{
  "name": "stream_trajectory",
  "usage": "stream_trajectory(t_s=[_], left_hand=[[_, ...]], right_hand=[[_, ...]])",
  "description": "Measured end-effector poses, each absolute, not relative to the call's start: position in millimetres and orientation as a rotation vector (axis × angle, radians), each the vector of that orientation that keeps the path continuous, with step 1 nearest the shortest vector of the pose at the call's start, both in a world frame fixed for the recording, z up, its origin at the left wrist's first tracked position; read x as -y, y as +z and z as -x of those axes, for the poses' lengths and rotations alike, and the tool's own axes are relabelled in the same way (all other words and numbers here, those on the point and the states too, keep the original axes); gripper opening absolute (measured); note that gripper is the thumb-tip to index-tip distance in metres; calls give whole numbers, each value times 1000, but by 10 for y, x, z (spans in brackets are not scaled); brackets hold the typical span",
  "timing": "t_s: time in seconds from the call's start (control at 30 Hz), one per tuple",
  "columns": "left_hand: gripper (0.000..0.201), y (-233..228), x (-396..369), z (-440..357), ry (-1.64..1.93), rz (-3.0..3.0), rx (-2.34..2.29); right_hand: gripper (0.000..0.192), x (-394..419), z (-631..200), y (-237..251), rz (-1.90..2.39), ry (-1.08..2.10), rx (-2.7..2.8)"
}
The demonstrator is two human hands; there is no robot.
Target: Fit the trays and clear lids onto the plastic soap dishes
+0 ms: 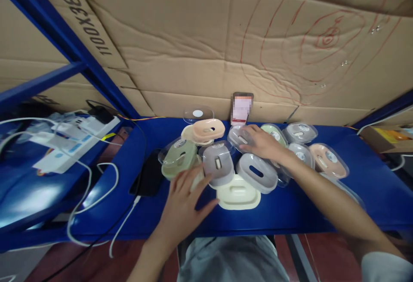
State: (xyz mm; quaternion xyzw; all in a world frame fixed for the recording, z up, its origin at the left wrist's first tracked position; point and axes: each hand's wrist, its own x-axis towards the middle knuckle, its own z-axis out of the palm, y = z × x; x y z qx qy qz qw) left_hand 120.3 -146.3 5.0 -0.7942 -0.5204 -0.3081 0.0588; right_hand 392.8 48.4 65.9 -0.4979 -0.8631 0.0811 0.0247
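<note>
I am seeing my left hand (183, 200) lying open, fingers spread, touching the grey oval plastic dish with clear lid (218, 163). My right hand (263, 142) is resting at two o'clock, closing on a clear oval plastic lid (238, 136). The crowded pile on the blue metal shelf (371, 187) is risking a slide: one nudge could be pushing the cream oval plastic tray (238, 193) over the near edge.

Left hand (183, 202) stretched forward, palm down, fingers (190, 178) spread. Right hand (263, 143) reaching farther, fingers curled downward, forearm bare and extended.
</note>
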Motion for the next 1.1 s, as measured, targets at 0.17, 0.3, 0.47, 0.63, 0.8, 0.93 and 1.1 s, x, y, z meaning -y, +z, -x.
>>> stream_trajectory(t_s=[0.17, 0.3, 0.47, 0.63, 0.8, 0.93, 1.1], left_hand=[[29, 89, 1240, -1419, -940, 2507, 1605], [20, 191, 1091, -1383, -1267, 2501, 1629], [19, 447, 1075, -1369, -1443, 2338, 1652], [25, 429, 932, -1420, -1279, 2294, 1509], [23, 280, 782, -1429, -993, 2351, 1450], [35, 334, 1006, -1507, -886, 2379, 1497], [45, 227, 1611, -1646, -806, 2487, 1562]], right_hand=[[47, -566, -4198, 768, 1303, 481, 2470], [46, -419, -4228, 822, 1489, 100, 2523], [37, -154, -4032, 791, 1441, -268, 2643], [39, -87, -3881, 657, 1397, -419, 2780], [29, -68, -3796, 582, 1529, -458, 2704], [39, -100, -3715, 557, 1582, -393, 2728], [37, -207, -3665, 491, 1661, -227, 2732]])
